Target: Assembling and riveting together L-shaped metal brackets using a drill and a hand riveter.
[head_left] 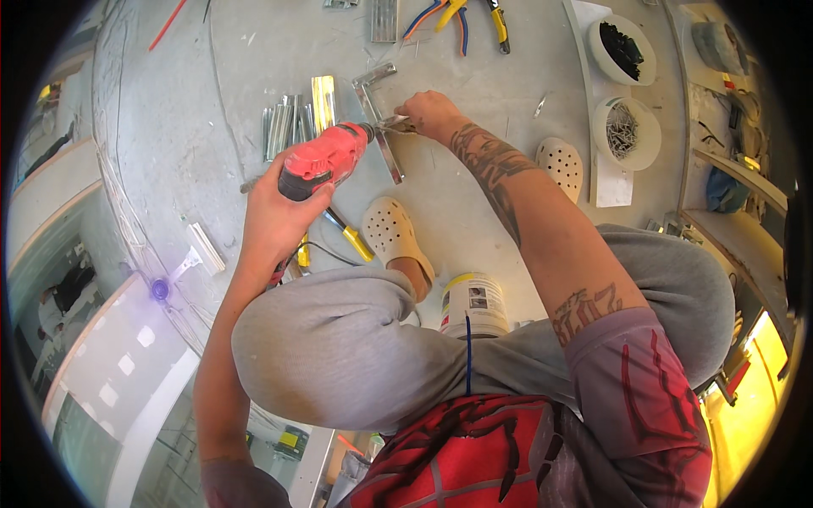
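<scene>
My left hand (288, 203) is wrapped around the handle of a red and black power drill (326, 157), which points to the right and away from me. The drill's dark chuck (369, 131) lies over an angled strip of shiny metal channel (389, 157) on the floor. Just beyond the chuck, my right hand (428, 113) is closed on a small metallic piece, too unclear to name. Left of the chuck, several short metal channel pieces (288, 125) lie side by side, with a yellow-lit one (323, 102) next to them.
Yellow-handled tools (356, 243) lie below the drill, beside my beige clog (392, 233). Pliers with blue-orange handles (436, 21) are at the far side. A tub of screws (625, 134) and a tub of black pieces (622, 52) stand right. A white bucket (474, 303) is between my legs.
</scene>
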`<state>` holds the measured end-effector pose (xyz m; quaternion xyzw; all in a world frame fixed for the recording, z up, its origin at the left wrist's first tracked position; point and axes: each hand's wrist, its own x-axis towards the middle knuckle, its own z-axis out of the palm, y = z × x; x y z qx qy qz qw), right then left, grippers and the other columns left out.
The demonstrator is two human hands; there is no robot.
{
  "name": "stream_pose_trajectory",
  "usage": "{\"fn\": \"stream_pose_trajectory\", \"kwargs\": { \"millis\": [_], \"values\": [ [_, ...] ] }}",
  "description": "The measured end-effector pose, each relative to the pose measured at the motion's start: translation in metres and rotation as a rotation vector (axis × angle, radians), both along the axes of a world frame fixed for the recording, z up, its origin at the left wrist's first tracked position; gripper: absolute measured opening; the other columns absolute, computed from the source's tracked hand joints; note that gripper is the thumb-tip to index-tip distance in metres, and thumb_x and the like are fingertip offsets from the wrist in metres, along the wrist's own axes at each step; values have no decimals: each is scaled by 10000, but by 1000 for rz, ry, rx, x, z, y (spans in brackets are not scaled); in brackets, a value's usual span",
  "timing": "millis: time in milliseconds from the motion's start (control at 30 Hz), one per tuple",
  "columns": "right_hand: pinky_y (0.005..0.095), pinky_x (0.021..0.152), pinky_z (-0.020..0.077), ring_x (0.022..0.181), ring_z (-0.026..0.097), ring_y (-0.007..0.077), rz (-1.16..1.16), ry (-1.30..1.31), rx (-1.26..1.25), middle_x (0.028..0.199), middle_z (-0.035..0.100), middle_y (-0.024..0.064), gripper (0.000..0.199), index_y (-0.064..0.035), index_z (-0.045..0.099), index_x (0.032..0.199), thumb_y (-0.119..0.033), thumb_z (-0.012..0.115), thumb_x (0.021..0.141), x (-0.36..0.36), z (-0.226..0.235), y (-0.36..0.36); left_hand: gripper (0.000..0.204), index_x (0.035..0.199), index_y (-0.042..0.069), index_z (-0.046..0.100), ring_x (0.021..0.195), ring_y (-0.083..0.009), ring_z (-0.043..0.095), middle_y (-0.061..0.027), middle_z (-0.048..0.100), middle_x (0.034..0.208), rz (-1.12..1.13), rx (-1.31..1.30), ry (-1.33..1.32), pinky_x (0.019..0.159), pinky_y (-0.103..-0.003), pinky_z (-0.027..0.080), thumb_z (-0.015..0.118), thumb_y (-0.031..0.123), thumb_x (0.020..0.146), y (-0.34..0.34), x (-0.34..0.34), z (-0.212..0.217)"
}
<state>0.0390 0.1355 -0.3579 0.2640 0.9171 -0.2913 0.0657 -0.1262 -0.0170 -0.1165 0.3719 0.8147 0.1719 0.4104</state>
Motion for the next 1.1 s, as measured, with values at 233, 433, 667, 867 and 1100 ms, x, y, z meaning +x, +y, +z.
{"fn": "stream_pose_trajectory", "kwargs": {
  "millis": [233,433,667,867,1100],
  "values": [
    [422,804,541,911,682,310,-5,11,-13,913,708,111,183,-174,731,970,-140,598,849,-2,-2,-1,517,1231,8,585,994,-192,667,-127,701,1076,34,-3,-8,897,-311,495,761,156,768,-1,0,0],
    [421,803,545,912,681,319,-2,14,1,920,707,115,179,-169,728,965,-145,590,853,-2,-7,-1,511,1227,9,586,847,-145,654,-94,689,993,51,-48,-40,719,-289,530,766,167,776,0,-2,1],
    [432,783,553,889,681,326,-51,72,-18,883,696,119,173,-160,718,951,-137,601,826,-2,-7,-2,490,1225,9,570,598,-107,583,-58,662,903,191,-42,-117,506,-257,493,754,177,802,-14,-2,-22],
    [441,766,553,868,681,336,-48,40,-10,866,692,118,177,-164,710,951,-125,620,804,5,-12,-4,575,1290,16,527,610,-94,569,-41,633,862,128,-74,-225,475,-251,442,766,175,793,-8,-10,-11],
    [445,752,551,868,680,332,-3,81,0,868,692,121,196,-164,707,966,-116,621,797,-6,-1,-5,416,1190,2,570,599,-141,589,-97,650,916,438,-106,-964,494,-270,468,688,197,842,-39,-46,-30]
  ]
}}
